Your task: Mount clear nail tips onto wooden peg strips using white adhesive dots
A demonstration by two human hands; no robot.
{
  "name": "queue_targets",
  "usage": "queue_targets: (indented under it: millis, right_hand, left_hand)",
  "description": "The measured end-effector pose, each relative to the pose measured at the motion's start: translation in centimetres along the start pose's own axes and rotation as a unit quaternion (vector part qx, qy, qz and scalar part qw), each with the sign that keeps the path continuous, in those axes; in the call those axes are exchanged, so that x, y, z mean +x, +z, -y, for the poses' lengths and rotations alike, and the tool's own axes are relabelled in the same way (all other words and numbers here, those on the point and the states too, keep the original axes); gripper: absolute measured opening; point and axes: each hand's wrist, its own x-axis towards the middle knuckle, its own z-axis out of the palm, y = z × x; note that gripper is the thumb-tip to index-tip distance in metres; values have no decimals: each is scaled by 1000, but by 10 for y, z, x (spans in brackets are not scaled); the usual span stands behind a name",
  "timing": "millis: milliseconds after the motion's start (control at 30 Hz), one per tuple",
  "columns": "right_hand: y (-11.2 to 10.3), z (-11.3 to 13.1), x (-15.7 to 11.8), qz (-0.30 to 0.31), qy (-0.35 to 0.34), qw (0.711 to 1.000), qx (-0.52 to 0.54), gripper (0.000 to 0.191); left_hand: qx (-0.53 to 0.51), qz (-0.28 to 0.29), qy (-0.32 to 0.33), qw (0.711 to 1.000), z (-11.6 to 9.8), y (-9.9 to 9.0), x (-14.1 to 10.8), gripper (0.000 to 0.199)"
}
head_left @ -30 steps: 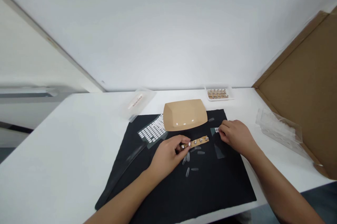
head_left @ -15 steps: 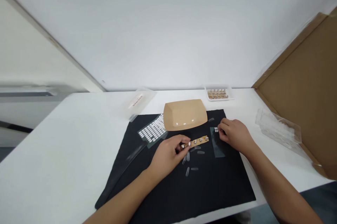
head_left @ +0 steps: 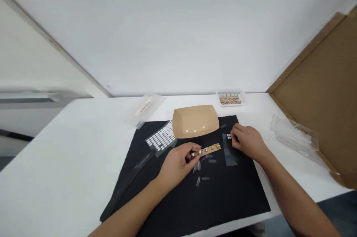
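Observation:
My left hand [head_left: 178,161] pinches the left end of a narrow tan strip [head_left: 209,150] that carries a row of small metal stands. White oval stickers show on the strip's left part, beside my fingertips. Over the top right of a small clear sheet [head_left: 231,155] my right hand [head_left: 248,139] is closed, thumb against fingers; whatever is between them is hidden. A few white ovals [head_left: 229,136] remain visible on that sheet next to my fingertips. Several clear nail tips [head_left: 205,178] lie loose below the strip on the black cloth [head_left: 223,196].
Behind the strip stands a brown paper tray [head_left: 196,118] with 3 white ovals in it. Left of it lies a sheet full of white ovals [head_left: 161,136]. A clear box of metal stands [head_left: 231,98], a frosted lid [head_left: 146,107], a clear case [head_left: 295,132] and cardboard [head_left: 320,99] surround the cloth.
Little differs. Both hands hold nearly the same places, and the whole view has shifted very slightly.

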Motion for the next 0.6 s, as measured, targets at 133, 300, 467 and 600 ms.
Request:
queue_targets:
  millis: [133, 300, 467, 600]
  right_hand:
    - [-3, 0, -2, 2, 14, 999, 30, 10]
    - [-9, -3, -7, 13, 26, 995, 101, 6]
    - [-12, -6, -9, 16, 24, 992, 126, 7]
    - [-12, -5, -9, 16, 21, 992, 125, 6]
  left_hand:
    - [3, 1, 0, 1000, 1, 1, -1, 13]
    - [12, 5, 5, 1000, 1, 0, -1, 13]
    - [12, 1, 11, 1000, 1, 0, -1, 14]
    - [12, 4, 12, 1000, 1, 0, -2, 14]
